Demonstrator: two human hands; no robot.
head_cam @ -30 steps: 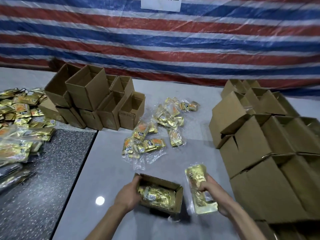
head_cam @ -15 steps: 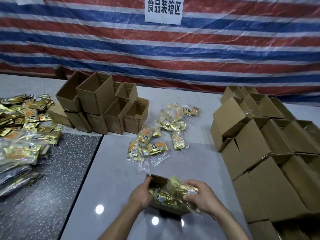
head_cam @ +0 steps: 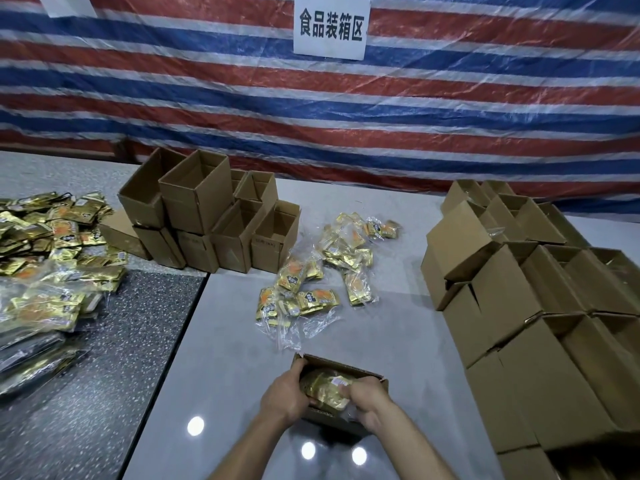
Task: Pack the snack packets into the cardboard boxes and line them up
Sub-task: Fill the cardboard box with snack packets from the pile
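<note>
A gold snack packet [head_cam: 327,388], held beside the cardboard box [head_cam: 346,367] a second ago, is now pushed inside it by the curled right hand [head_cam: 367,400]; the box's end is gripped by the left hand [head_cam: 284,396]. This box is judged nearly filled.

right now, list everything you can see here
box: one, brown, near centre, open
packet: one, gold, in the box
loose packets: several, gold and orange, mid table
packet pile: many, gold, left
empty boxes: several, brown, back left
stacked boxes: many, brown, right
grey table: one, pale grey, centre
dark table: one, black speckled, left
tarp: one, red, white and blue, behind
sign: one, white, on tarp
paper: one, white, top left
left hand: one, grips box's left end
right hand: one, holds packet in box
</note>
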